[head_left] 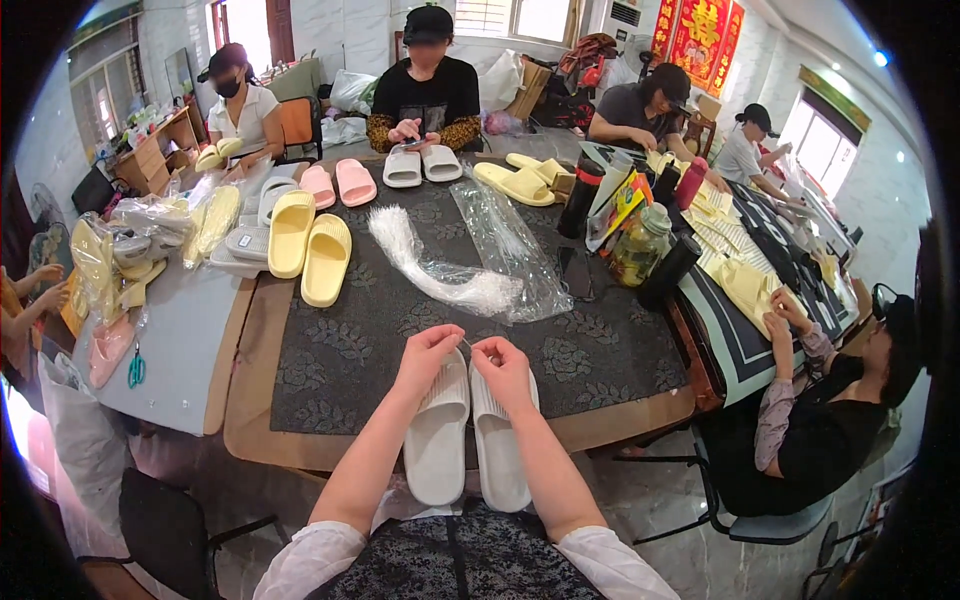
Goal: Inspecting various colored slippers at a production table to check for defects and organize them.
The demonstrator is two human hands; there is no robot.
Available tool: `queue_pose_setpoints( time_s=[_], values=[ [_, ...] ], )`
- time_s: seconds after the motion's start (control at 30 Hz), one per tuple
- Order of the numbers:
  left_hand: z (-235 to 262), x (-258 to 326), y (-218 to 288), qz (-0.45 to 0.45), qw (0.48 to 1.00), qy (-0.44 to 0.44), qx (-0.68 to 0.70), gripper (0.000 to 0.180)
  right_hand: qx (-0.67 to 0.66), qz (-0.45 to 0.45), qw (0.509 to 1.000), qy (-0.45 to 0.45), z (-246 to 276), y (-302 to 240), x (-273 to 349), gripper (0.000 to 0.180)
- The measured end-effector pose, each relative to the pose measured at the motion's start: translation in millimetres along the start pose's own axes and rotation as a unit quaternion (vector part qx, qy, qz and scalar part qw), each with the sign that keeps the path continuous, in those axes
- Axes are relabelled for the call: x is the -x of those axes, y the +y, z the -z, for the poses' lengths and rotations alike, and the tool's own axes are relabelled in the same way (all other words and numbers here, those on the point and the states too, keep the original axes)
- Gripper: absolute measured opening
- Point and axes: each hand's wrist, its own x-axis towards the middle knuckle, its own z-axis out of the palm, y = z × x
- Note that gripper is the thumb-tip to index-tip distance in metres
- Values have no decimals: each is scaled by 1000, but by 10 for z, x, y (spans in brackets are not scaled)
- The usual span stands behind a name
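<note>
Two white slippers [438, 440] lie side by side, soles up, over the near edge of the dark patterned table mat [340, 350], reaching toward my lap. My left hand [428, 352] and my right hand [502, 368] rest on their toe ends, fingertips pinched together on a thin clear plastic tie between them. A bundle of such clear ties [440, 272] lies on the mat just beyond my hands, next to a clear plastic bag [515, 240].
A pair of yellow slippers [308, 245] lies at the left of the mat, pink ones [340, 183] and white ones [420, 165] farther back. Bottles and a jar [640, 245] stand at the right. Several other people sit around the tables. Scissors [136, 368] lie at the left.
</note>
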Motion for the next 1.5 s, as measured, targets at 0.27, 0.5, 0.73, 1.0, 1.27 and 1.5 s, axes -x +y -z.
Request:
queue_pose_setpoints(
  time_s=[0.27,0.5,0.73,1.0,1.27,1.5],
  values=[
    [-4,16,15,-7,999,-13,-40,21,17,-7,1000,-2,6,30,-8,8],
    [-10,12,26,-4,999,-2,-41,21,-9,-4,1000,3,13,40,-4,7],
    [9,1,8,-5,999,-3,-34,21,5,1,1000,2,-8,58,-24,8],
    [-85,67,113,10,999,-10,-35,20,1,21,999,28,19,-19,23,10],
    [-78,95,126,-9,1000,-18,-7,14,-23,19,999,20,12,-14,46,11],
    [-52,56,98,-6,998,-37,-44,12,-12,8,1000,11,36,-41,43,10]
  ],
)
